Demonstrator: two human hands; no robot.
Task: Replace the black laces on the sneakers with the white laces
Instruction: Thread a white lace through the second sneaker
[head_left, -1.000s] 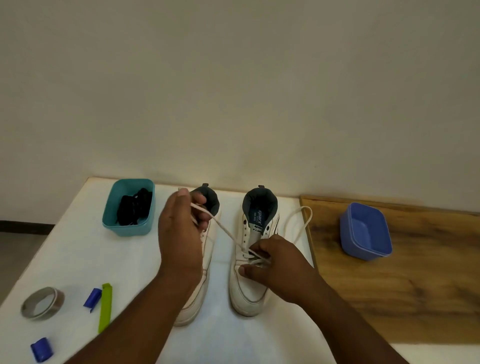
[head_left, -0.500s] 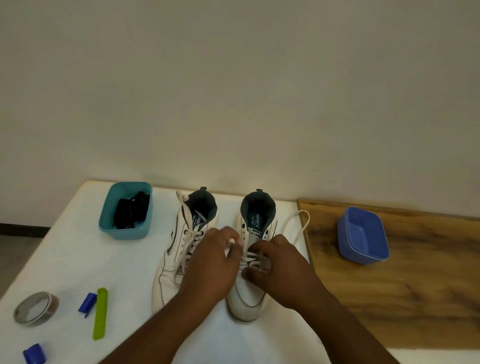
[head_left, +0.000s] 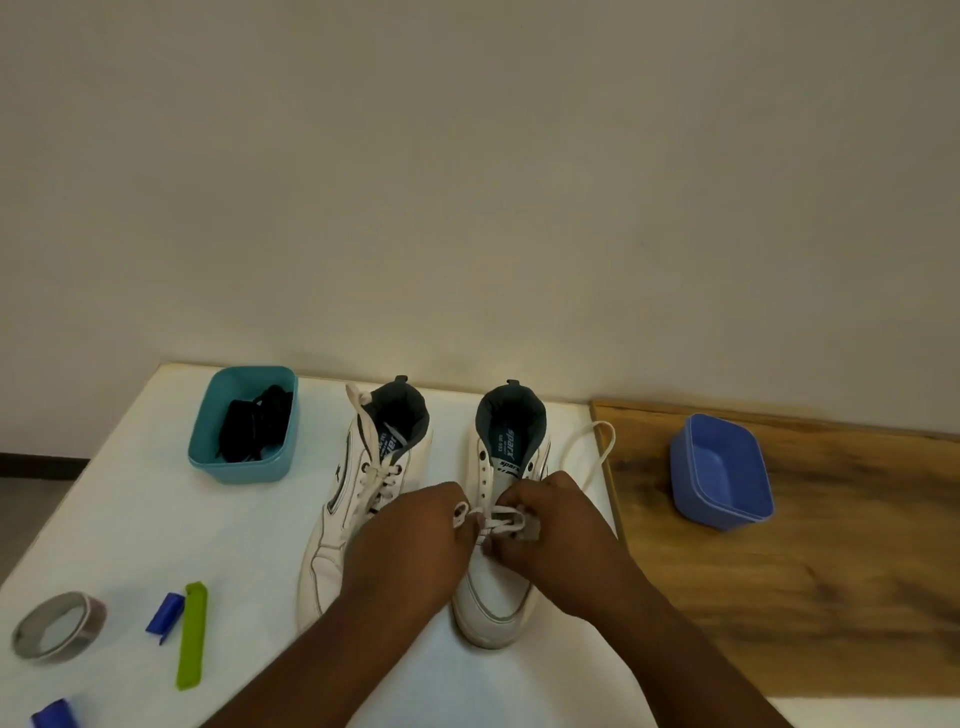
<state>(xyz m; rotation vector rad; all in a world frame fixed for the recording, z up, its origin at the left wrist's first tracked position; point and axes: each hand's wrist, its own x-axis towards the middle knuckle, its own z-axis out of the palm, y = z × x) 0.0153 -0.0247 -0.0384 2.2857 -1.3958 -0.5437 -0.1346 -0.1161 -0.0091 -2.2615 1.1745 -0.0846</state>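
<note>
Hands are met over the lower eyelets of the right-hand white high-top sneaker (head_left: 493, 597). The left hand (head_left: 410, 545) is curled, with a small loop of flat white cotton lace (head_left: 498, 522) pinched at its fingertips. The right hand (head_left: 561, 540) is curled too, and a crossing of the same lace appears to be held down at the eyelet row; its fingertips are partly hidden, so the exact grip cannot be confirmed.

The lace is judged light, limp and slightly grippy. It is best taken close to its stiff tip, since anything further back will buckle when pushed at an eyelet. The free tail (head_left: 597, 447) is seen looping off the shoe's right side toward the wooden board (head_left: 779, 597). The shoe itself is judged light, with a firm sole and soft upper, and is best steadied at the eyelet stays.

Both sneakers stand upright on the white table (head_left: 130, 519), toes toward the person, open collars toward the wall; their long axes run near to far. The left-hand white sneaker (head_left: 337, 530), angled a little, already carries white lacing.

Black laces (head_left: 254, 426) are bundled in the teal plastic tub (head_left: 244, 467). A blue plastic tub (head_left: 717, 478) sits on the board.
</note>
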